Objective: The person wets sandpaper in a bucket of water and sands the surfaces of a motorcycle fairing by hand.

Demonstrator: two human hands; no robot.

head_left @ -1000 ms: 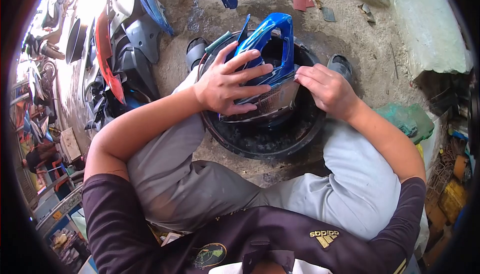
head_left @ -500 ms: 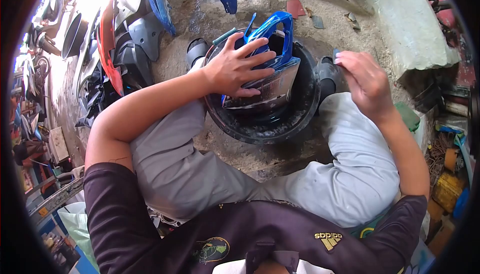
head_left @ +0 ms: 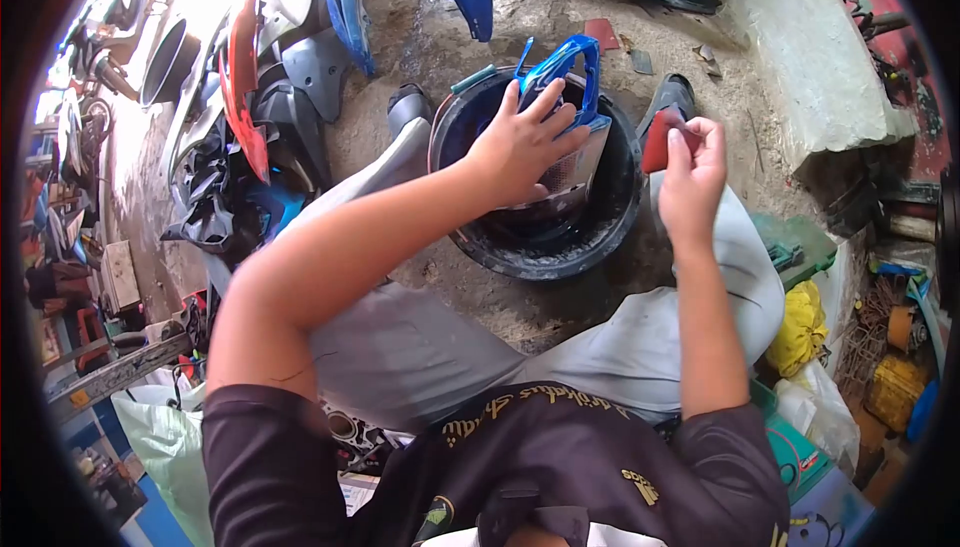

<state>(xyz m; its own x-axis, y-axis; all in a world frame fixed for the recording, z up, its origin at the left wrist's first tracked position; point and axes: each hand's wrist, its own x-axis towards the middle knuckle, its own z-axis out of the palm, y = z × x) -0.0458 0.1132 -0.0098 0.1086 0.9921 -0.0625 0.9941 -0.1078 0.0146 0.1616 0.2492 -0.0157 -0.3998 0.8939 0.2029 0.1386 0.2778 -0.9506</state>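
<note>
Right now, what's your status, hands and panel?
Left hand spread over blue panel. Right hand pinching red sheet, off panel. Panel in black tub; tub's rim between sheet and panel.

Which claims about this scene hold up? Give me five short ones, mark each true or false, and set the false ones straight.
1. The left hand rests on the blue and silver part. True.
2. The right hand is outside the black basin. True.
3. The right hand is empty. False: it pinches a red sheet.
4. The blue and silver part lies outside the black basin. False: it is in the black basin.
5. A yellow bag lies on the picture's right side. True.
</note>
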